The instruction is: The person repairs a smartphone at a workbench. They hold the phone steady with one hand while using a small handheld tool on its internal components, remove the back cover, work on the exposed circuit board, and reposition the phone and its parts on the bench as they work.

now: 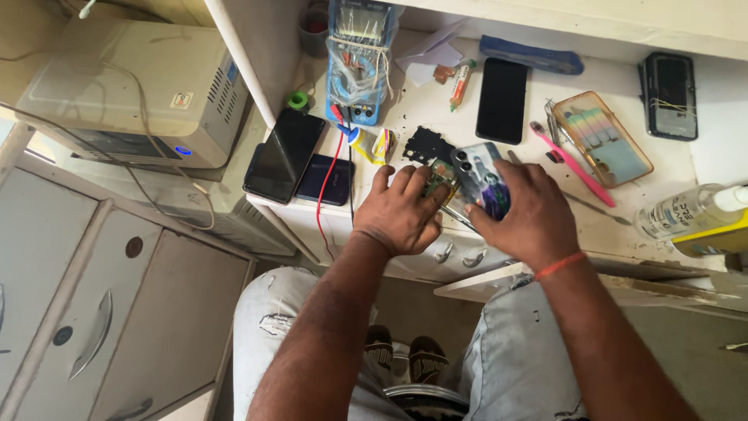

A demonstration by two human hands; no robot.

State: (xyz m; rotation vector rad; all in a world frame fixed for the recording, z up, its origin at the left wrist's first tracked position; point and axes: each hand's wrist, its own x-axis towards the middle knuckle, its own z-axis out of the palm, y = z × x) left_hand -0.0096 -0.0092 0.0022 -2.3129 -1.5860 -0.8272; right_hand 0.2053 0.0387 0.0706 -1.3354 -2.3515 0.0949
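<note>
Resting near the white bench's (pixel 436 117) front edge, the phone (pixel 481 181) with its printed back cover lies clamped under the right hand (pixel 523 214). The left hand (pixel 401 210) presses fingers-spread on a circuit board (pixel 436 175) just beside it. Open bench surface remains behind, between the black phone (pixel 502 100) and black plastic frame (pixel 427 144).

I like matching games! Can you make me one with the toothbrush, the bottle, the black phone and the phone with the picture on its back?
Things:
1. toothbrush
2. bottle
3. black phone
4. phone with the picture back

Clues:
A. under the right hand
B. pink
C. lying on its side at the right edge
D. face up near the back of the white table

Pairs: 1-B, 2-C, 3-D, 4-A
</note>
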